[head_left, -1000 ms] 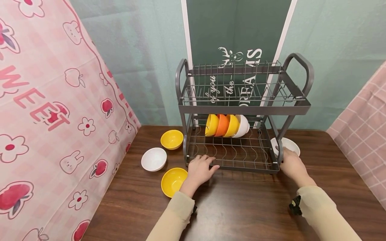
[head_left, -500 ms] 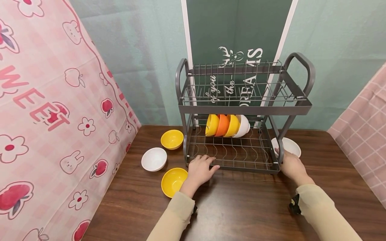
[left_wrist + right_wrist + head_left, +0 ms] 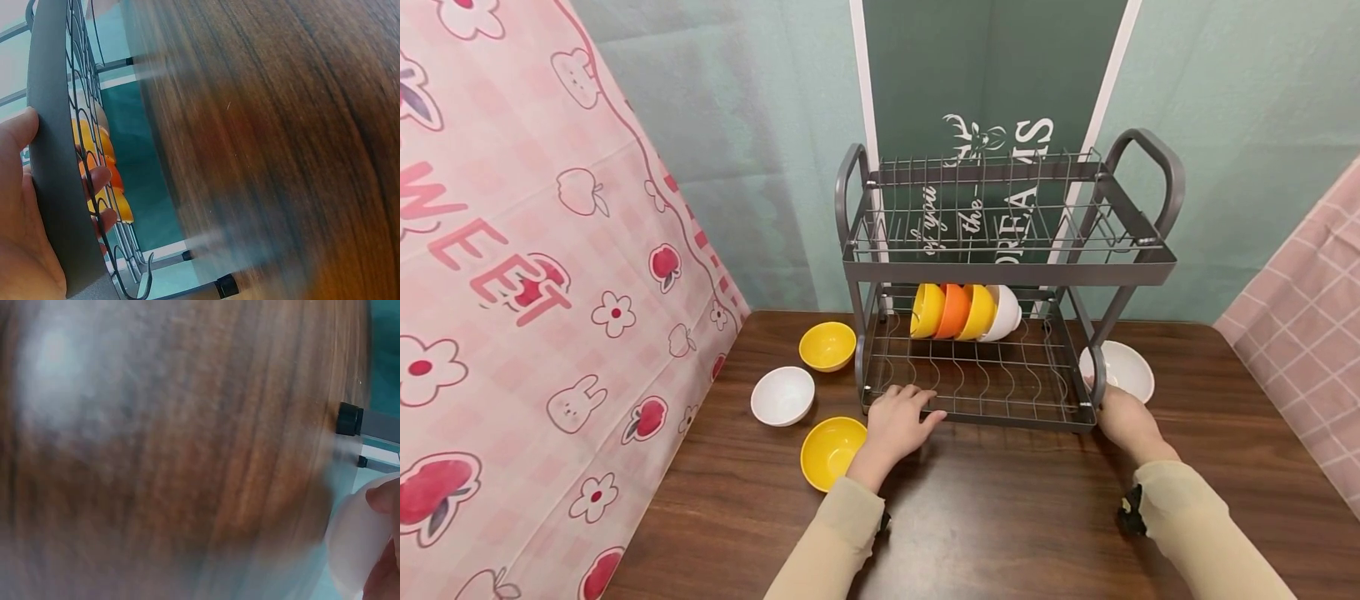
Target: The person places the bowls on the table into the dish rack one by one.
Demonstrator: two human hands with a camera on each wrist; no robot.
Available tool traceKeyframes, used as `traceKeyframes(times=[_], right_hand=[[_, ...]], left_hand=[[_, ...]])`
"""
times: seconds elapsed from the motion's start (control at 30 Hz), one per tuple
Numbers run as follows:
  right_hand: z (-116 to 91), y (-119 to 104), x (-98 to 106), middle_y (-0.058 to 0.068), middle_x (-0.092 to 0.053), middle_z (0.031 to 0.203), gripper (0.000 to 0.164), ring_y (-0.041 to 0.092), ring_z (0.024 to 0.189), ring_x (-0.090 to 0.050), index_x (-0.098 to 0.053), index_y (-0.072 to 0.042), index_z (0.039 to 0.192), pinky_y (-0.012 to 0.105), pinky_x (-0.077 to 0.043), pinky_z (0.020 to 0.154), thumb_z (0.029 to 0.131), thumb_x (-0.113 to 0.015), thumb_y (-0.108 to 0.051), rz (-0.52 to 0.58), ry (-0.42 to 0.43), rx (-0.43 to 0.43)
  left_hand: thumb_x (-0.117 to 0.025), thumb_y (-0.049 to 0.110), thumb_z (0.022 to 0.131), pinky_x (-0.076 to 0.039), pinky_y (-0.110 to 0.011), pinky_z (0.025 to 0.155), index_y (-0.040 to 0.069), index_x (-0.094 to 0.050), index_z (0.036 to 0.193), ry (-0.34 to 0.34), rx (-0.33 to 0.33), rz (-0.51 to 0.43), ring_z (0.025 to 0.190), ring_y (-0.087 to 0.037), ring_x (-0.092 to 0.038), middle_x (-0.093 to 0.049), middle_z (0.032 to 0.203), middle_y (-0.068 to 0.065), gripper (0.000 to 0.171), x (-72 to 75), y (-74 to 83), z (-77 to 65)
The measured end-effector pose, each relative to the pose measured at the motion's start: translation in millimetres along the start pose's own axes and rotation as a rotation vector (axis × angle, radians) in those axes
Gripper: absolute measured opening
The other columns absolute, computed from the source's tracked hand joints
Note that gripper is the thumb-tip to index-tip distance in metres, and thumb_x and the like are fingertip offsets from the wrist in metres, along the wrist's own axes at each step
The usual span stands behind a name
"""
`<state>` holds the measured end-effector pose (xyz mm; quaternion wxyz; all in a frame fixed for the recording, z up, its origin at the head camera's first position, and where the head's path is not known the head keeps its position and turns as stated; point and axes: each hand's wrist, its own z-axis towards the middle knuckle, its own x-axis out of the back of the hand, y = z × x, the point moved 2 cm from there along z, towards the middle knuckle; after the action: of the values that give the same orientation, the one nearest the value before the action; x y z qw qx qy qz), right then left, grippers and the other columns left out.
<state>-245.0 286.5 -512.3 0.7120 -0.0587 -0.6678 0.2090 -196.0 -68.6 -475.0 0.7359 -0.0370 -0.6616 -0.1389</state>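
In the head view, my left hand (image 3: 898,425) grips the front rail of a grey two-tier dish rack (image 3: 1007,273). The left wrist view shows its thumb outside the rail and its fingertips (image 3: 98,179) among the wires. On the rack's right side, my right hand (image 3: 1127,421) pinches the near rim of a white bowl (image 3: 1131,367) beside the rear post; part of that hand is hidden by the rack. A yellow bowl (image 3: 927,312), an orange bowl (image 3: 953,312), another yellow bowl (image 3: 978,313) and a white bowl (image 3: 1004,313) stand on edge in the lower tier.
Left of the rack, a small yellow bowl (image 3: 827,347), a white bowl (image 3: 783,396) and a larger yellow bowl (image 3: 831,452) sit upright on the wooden table (image 3: 992,508). The upper tier's side handle (image 3: 1168,179) rises above my right hand. Patterned cloth (image 3: 617,250) hangs at the left.
The white bowl at my right hand has shifted slightly right and toward the front, and less of it is hidden by the rack. The left hand keeps its place on the rail.
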Motion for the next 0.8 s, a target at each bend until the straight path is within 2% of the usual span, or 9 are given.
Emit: traceKeyframes(times=[0.13, 0.23, 0.4, 0.6, 0.8], right_hand=[[-1, 4, -4, 0.034, -0.061, 0.099, 0.032, 0.053, 0.093, -0.057, -0.06, 0.007, 0.099, 0.06, -0.044, 0.077, 0.096, -0.043, -0.02, -0.01, -0.017, -0.024], [-3, 8, -5, 0.032, -0.063, 0.093, 0.025, 0.052, 0.087, -0.058, -0.061, 0.005, 0.094, 0.059, -0.045, 0.072, 0.092, -0.044, -0.013, -0.023, -0.013, -0.038], [-8, 9, -3, 0.031, -0.064, 0.088, 0.02, 0.053, 0.082, -0.058, -0.059, 0.004, 0.094, 0.058, -0.043, 0.064, 0.079, -0.047, -0.003, -0.031, 0.027, -0.049], [-13, 8, 1, 0.029, -0.063, 0.082, 0.015, 0.053, 0.077, -0.057, -0.057, 0.0, 0.089, 0.058, -0.041, 0.06, 0.078, -0.047, 0.0, -0.05, 0.133, -0.014], [-18, 8, 3, 0.029, -0.063, 0.08, 0.015, 0.052, 0.074, -0.058, -0.056, 0.001, 0.09, 0.058, -0.041, 0.059, 0.079, -0.047, 0.0, -0.064, 0.17, -0.012]], left_hand=[[-0.045, 0.057, 0.089, -0.048, -0.039, 0.086, 0.033, -0.057, 0.124, -0.002, -0.001, -0.005, 0.11, -0.019, -0.055, -0.061, 0.118, 0.007, 0.044, -0.3, 0.4, 0.4], [-0.045, 0.057, 0.089, -0.048, -0.039, 0.086, 0.033, -0.057, 0.124, -0.007, -0.002, -0.002, 0.111, -0.019, -0.055, -0.061, 0.119, 0.007, 0.044, -0.8, 0.6, 0.5], [-0.04, 0.06, 0.09, -0.047, -0.039, 0.087, 0.034, -0.056, 0.125, -0.023, -0.003, 0.004, 0.112, -0.018, -0.054, -0.06, 0.12, 0.008, 0.047, -1.4, 1.0, -0.1], [-0.045, 0.057, 0.089, -0.048, -0.038, 0.083, 0.033, -0.058, 0.122, 0.009, -0.009, -0.004, 0.108, -0.019, -0.056, -0.062, 0.116, 0.008, 0.043, -0.9, 0.8, 0.5], [-0.044, 0.058, 0.089, -0.049, -0.037, 0.082, 0.033, -0.058, 0.122, 0.009, -0.008, 0.003, 0.107, -0.019, -0.056, -0.062, 0.116, 0.008, 0.043, 0.0, 0.4, 0.5]])
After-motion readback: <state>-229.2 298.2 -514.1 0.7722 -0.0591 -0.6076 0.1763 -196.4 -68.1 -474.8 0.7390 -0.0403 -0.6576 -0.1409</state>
